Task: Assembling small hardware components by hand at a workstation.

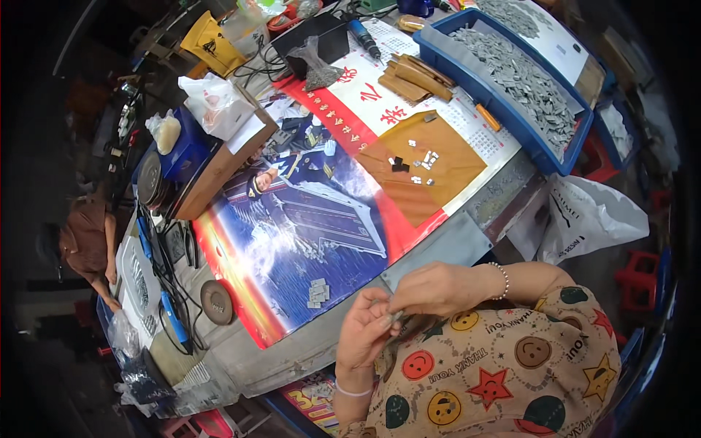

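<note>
Holding a small grey metal piece [395, 317] between them, the left hand [363, 332] and right hand [432, 287] meet at the near table edge, just above the person's patterned shirt [496, 365]. Left hand: fingers curled, fingertips pinched on the piece. Right hand: fingers closed downward over the same spot; whether it grips the piece or only touches it cannot be told.

Progress, as judged from the layout: a short stack [318, 292] of similar grey pieces lies on the poster [292, 226] just ahead of the left hand, which suggests a few units are finished. A few loose bits [423, 162] sit on a brown sheet [423, 164] farther back. The blue bin [504, 80] at the far right is heaped with grey parts, so most of the stock appears unworked.

Packages and signs: the poster is a large glossy sheet, blue with a red border, covering the table centre; beside it lies a white calendar sheet [409, 95] with red characters. A white plastic bag [591, 215] with dark print hangs off the right table edge. A clear bag [318, 66] of grey parts stands at the far side, a yellow bag [212, 44] beyond it, and a white bag [212, 106] rests on a wooden box [219, 168] at left.
</note>
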### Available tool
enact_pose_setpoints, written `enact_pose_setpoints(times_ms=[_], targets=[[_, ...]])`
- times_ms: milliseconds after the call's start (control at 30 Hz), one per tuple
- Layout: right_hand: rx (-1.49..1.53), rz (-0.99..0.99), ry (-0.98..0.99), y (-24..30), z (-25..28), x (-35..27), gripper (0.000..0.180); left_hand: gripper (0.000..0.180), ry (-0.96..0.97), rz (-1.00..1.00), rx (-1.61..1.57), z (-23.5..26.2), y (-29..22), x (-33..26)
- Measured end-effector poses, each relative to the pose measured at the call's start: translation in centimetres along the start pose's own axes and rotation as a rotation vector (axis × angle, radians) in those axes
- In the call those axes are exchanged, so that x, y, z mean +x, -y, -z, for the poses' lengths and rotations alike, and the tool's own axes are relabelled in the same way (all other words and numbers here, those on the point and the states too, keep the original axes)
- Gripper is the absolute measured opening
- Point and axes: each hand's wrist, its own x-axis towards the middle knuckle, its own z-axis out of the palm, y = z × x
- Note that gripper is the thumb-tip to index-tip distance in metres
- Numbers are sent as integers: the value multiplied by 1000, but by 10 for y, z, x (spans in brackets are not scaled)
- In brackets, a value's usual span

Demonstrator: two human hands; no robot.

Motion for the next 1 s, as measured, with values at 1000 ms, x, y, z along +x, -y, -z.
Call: enact_pose_setpoints(times_ms=[1000], targets=[[-240,-651,-547,-26,56,-51,21,24,724,-355,975,-152,-44,4]])
